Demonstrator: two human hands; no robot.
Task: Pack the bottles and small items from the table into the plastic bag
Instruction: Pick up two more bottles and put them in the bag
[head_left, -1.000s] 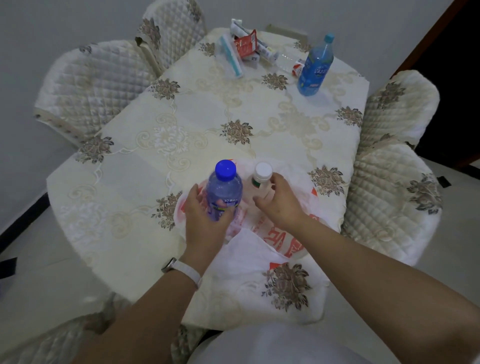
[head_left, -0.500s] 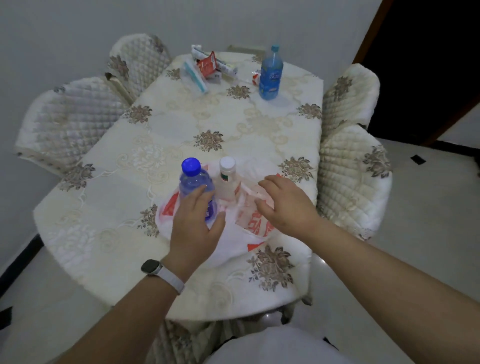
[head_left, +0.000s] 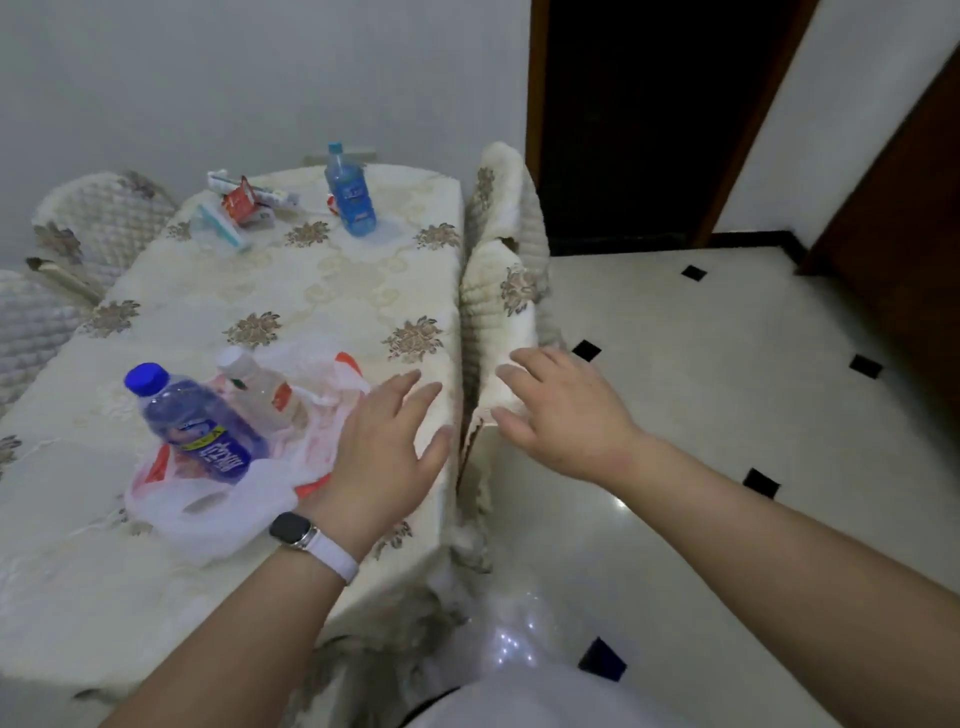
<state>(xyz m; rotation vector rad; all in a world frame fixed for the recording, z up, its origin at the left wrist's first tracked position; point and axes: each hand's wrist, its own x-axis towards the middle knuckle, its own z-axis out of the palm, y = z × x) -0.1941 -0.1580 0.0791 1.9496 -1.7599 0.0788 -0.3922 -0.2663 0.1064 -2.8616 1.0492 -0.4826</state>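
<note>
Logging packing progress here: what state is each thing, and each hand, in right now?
Plastic bag: crumpled, untied, handles loose.
Purple bottle: capped, standing amid the bag's folds, unheld.
White-capped bottle: capped, standing beside it, unheld.
Blue bottle: capped, upright, far end, unpacked.
Small packets: piled at far end, unpacked.
Left hand: open, empty.
Right hand: open, empty.

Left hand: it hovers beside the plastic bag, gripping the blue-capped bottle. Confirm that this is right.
Not right. The left hand is beside the plastic bag, but it grips nothing. Its fingers are spread and clear of the blue-capped bottle, which stands at the bag on its own. The head view shows this.
</note>
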